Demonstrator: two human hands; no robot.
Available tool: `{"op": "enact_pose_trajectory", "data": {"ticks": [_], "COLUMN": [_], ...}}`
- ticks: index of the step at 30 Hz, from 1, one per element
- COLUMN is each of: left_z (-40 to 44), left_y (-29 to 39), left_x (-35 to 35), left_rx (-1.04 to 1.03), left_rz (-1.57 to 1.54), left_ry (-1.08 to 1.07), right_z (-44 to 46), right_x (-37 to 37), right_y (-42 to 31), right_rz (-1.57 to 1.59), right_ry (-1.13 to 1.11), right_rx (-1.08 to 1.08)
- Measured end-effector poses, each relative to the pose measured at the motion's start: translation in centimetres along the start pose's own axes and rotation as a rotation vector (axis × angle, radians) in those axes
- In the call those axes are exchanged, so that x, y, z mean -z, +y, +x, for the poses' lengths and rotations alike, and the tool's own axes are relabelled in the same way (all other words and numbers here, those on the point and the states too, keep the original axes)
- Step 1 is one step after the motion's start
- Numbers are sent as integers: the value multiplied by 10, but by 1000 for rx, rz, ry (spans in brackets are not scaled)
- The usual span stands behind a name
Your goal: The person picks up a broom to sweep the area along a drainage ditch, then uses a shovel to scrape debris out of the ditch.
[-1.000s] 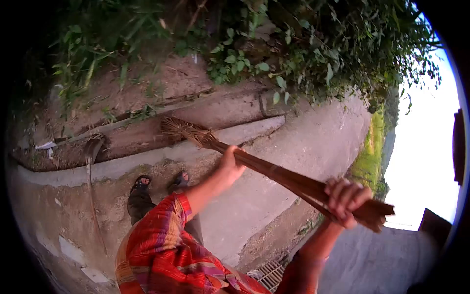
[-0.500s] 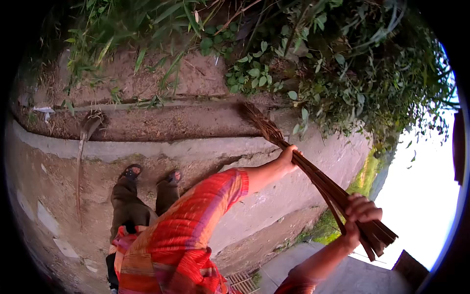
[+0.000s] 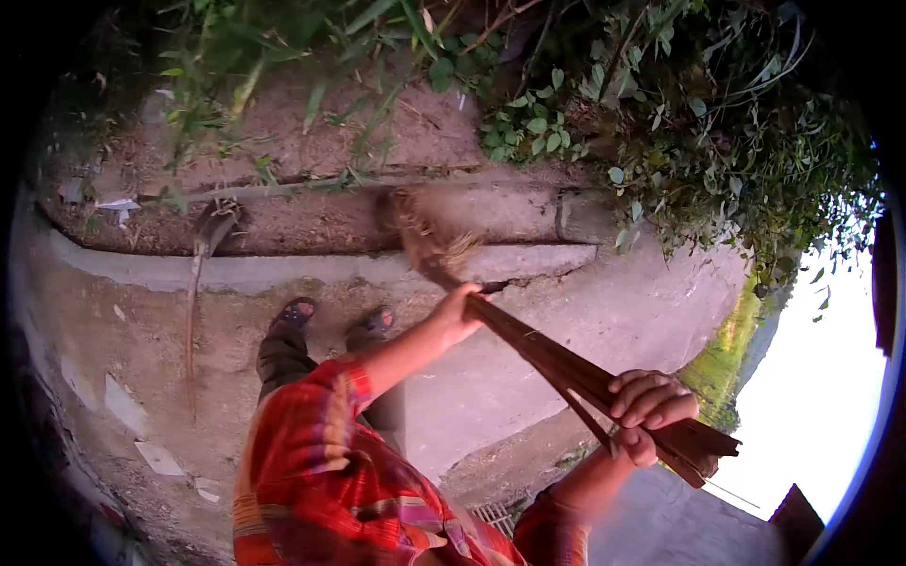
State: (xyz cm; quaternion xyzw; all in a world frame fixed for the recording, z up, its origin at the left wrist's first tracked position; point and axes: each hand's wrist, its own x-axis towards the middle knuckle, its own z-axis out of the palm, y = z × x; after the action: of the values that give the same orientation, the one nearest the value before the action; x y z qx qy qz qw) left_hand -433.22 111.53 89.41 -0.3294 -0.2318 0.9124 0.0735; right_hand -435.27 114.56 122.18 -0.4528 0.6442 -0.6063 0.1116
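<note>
The left hand grips the broom near its bristles; the right hand clasps the butt end, fingers wrapped round; wide spacing probably gives leverage.

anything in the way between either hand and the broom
Nothing visible is. The left hand is wrapped directly around the broom just above its blurred, bristly head, and the right hand grips it directly near the opposite end.
</note>
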Motion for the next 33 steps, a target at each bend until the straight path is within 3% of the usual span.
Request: {"op": "enact_pose_trajectory", "data": {"ticks": [2, 4, 6, 10, 12, 13, 16, 19, 20, 22, 25, 26, 27, 29, 32, 33], "left_z": [-37, -25, -79, -106, -116, -131, -135, -127, -118, -89, -35, 5, 19, 52, 142, 153], "left_y": [33, 79, 104, 127, 109, 91, 36, -22, -41, -80, -130, -155, -168, -179, -188, -176], "left_x": [12, 84, 59, 51, 38, 11, -26, -67, -80, -100, -143, -145, -159, -179, -164, -157], "left_rx": [-63, -123, -293, -407, -370, -329, -176, 67, 136, 235, 364, 377, 359, 343, 343, 312], "left_rz": [-38, -5, 9, -135, -80, -185, -248, -251, -245, -305, -487, -531, -479, -439, -238, -188], "left_ry": [123, -204, 56, 190, 168, 193, -52, -151, -89, -180, -25, -98, -43, 3, -358, -342], "right_z": [4, -2, 8, -7, -10, -7, 15, 21, 27, 38, 41, 38, 46, 48, 48, 52], "right_x": [-29, -55, -80, -85, -76, -61, -26, -25, -23, -14, 6, 16, 26, 27, 43, 47], "right_y": [8, 30, 42, 45, 16, 1, -66, -130, -142, -153, -136, -124, -113, -89, -24, 0], "right_rz": [94, 259, 292, 370, 390, 400, 262, 67, -2, -83, -194, -214, -246, -352, -522, -559], "right_ry": [-9, -49, -171, -84, -105, -222, -631, -621, -663, -751, -696, -630, -742, -691, -766, -853], "right_rx": [-7, -126, -147, -205, -145, -67, 8, -12, 14, -30, -36, -16, -72, -171, -321, -395]}}
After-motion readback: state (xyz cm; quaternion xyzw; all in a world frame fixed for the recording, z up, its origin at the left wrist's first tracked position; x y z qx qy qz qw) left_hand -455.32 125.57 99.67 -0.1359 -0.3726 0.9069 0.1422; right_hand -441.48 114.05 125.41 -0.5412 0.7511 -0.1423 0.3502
